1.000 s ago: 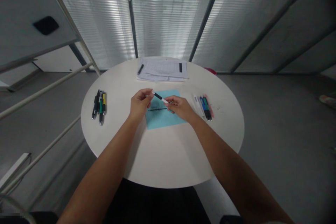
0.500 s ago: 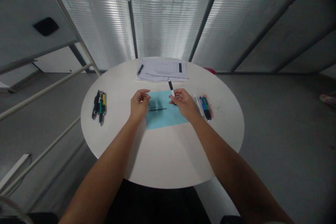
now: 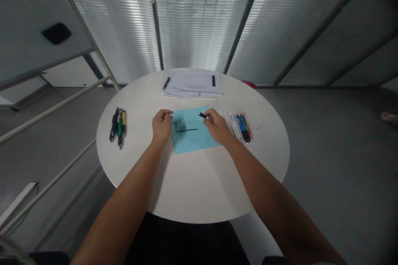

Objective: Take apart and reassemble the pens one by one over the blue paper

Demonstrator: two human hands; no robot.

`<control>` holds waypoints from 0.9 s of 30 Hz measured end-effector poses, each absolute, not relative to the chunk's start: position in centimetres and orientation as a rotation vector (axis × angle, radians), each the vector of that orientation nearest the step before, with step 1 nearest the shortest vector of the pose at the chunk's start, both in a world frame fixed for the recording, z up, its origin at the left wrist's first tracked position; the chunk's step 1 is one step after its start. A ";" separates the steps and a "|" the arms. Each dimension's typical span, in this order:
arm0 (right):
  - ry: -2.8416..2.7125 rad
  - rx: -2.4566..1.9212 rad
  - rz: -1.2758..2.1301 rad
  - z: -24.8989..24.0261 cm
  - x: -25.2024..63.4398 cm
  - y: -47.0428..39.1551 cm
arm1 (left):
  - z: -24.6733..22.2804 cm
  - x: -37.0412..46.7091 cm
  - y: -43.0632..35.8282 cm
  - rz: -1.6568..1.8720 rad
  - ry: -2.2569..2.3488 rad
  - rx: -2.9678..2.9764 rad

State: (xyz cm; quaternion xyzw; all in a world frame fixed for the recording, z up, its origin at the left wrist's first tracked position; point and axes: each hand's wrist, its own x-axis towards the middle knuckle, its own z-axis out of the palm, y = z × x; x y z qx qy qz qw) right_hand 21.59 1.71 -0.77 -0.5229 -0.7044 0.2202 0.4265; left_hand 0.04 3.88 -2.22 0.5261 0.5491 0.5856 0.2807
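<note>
My right hand (image 3: 218,126) is closed around a black-and-white pen part (image 3: 202,114). Its dark section and pale end point up and left, while the rest is hidden in the fingers. Beneath lies a light blue sheet (image 3: 199,143). On it rests a thin dark stick like a pen refill (image 3: 186,130), with small blurred pieces (image 3: 179,125) just behind its left end. My left hand (image 3: 162,125) is at the sheet's left edge, fingers curled and thumb against them. Whatever it may pinch is too small or hidden.
Several pens (image 3: 118,126) lie at the left of the round white table (image 3: 199,190). More pens (image 3: 242,127) lie right of the sheet. A stack of papers (image 3: 192,83) with a dark pen (image 3: 166,83) sits at the back. White rails (image 3: 56,102) stand left of the table.
My right hand has turned the pen part from nearly upright to pointing left, showing less of it. My left hand has drawn slightly left and its fingers have closed more.
</note>
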 end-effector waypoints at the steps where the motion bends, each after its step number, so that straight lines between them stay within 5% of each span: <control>1: -1.798 -1.334 0.537 -0.8 21.6 1.7 | -2.2 0.0 3.9 1.565 1.477 1.413; 12: -2.259 -1.466 0.240 -1.8 21.4 2.1 | -2.3 0.1 3.9 1.553 1.468 1.375; 27: -2.276 -1.443 0.308 -1.5 21.5 2.0 | -2.3 0.2 4.0 1.528 1.446 1.348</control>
